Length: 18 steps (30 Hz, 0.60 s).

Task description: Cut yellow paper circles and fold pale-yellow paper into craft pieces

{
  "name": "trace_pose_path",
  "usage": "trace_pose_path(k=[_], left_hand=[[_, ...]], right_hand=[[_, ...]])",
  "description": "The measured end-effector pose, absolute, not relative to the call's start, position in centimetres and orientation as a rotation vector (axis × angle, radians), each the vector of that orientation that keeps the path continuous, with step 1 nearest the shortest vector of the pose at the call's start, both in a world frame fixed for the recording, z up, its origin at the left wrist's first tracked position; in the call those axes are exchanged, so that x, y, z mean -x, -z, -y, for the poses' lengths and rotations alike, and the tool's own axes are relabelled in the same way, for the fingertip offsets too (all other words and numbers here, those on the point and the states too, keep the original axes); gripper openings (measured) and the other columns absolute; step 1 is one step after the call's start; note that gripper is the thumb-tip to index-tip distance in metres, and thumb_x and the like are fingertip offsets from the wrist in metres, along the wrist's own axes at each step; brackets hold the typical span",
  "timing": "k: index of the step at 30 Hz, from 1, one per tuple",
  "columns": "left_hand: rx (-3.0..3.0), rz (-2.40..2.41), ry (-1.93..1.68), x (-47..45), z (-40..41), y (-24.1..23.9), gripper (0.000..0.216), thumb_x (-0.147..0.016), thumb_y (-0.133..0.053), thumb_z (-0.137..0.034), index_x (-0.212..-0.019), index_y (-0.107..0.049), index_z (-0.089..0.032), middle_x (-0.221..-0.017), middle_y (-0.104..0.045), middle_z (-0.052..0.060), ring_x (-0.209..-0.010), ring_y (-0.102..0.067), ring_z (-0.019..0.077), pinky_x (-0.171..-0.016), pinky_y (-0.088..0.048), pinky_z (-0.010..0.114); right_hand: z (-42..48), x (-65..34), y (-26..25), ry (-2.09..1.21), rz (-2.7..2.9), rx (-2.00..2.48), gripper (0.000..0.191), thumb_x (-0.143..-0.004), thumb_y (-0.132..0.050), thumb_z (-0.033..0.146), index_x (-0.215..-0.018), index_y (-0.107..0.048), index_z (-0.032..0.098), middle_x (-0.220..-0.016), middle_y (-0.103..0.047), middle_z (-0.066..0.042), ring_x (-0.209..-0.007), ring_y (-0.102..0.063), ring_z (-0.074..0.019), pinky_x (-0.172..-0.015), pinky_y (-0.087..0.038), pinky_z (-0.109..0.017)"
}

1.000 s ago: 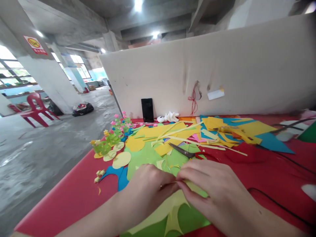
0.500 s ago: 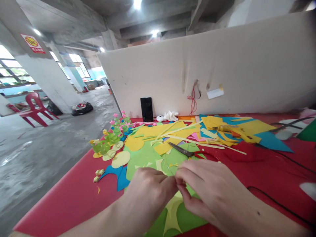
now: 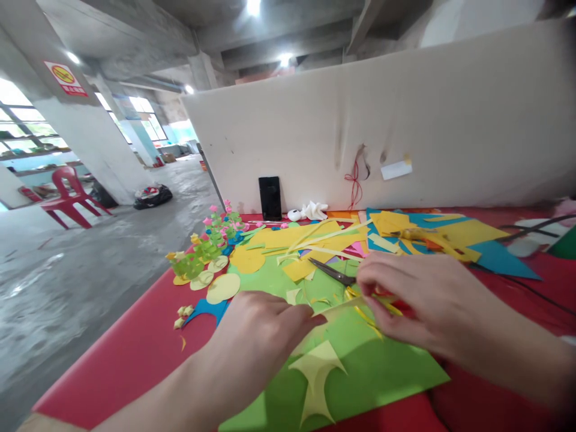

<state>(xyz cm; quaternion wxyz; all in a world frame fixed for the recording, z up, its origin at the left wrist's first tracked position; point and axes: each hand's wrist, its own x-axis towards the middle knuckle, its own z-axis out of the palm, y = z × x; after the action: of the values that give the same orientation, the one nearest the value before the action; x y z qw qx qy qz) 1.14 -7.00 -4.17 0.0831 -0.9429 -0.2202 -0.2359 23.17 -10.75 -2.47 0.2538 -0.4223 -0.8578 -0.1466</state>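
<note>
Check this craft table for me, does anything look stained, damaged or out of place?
Yes: brownish streaks run down the white panel behind the red table, near a dangling red string, like stains. The paper scraps scattered about look like ordinary offcuts.

A smooth red table [image 3: 117, 360] carries a flat green paper sheet [image 3: 387, 369], a curved blue paper scrap [image 3: 206, 306] and small pale-yellow paper stars [image 3: 182, 311] (clustered toward the left).

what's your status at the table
Left hand, right hand: pinching pale strip between them, over green sheet. Scissors: close by, partly hidden behind right hand.
</note>
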Motion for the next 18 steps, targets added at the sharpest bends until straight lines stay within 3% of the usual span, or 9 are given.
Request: trace_pose_path(k=[10,13,14,18], left_hand=[[2.777,0.815,0.654,-0.4,6.0,3.7,0.043,-0.093,-0.035,-0.032,-0.066,-0.064,-0.016,-0.044,-0.056,-0.001,-0.04,-0.051,0.0099,-0.042,-0.03,0.023],[2.812,0.796,0.676,-0.8,5.9,3.8,0.041,-0.092,-0.037,-0.032,-0.068,-0.066,-0.016,-0.047,-0.059,-0.001,-0.041,-0.053,0.0093,-0.043,-0.033,0.022],[2.82,0.783,0.678,-0.9,5.8,3.9,0.038,-0.092,-0.038,-0.032,-0.071,-0.066,-0.016,-0.048,-0.06,-0.001,-0.043,-0.054,0.0095,-0.044,-0.035,0.022],[2.764,0.712,0.714,-0.9,5.5,4.2,0.022,-0.09,-0.045,-0.025,-0.088,-0.065,-0.016,-0.071,-0.07,0.001,-0.06,-0.063,0.0134,-0.053,-0.045,0.024]], right_hand=[[9.3,-28.2,1.0,0.347,2.144,1.306,0.008,-0.087,-0.046,0.022,-0.081,-0.051,0.022,-0.075,-0.06,0.001,-0.064,-0.057,-0.0109,-0.057,-0.042,-0.026],[9.8,-26.8,1.3,0.3,2.184,1.176,0.009,-0.088,-0.049,0.031,-0.091,-0.053,0.023,-0.085,-0.066,-0.001,-0.079,-0.062,-0.0147,-0.067,-0.046,-0.026],[10.0,-26.1,1.6,0.288,2.238,1.091,0.021,-0.086,-0.052,0.039,-0.099,-0.053,0.023,-0.094,-0.067,-0.003,-0.089,-0.062,-0.0174,-0.075,-0.046,-0.028],[10.9,-23.4,2.9,0.35,2.236,0.968,0.007,-0.088,-0.052,0.021,-0.093,-0.057,0.022,-0.085,-0.069,0.002,-0.078,-0.062,-0.0124,-0.072,-0.044,-0.025]])
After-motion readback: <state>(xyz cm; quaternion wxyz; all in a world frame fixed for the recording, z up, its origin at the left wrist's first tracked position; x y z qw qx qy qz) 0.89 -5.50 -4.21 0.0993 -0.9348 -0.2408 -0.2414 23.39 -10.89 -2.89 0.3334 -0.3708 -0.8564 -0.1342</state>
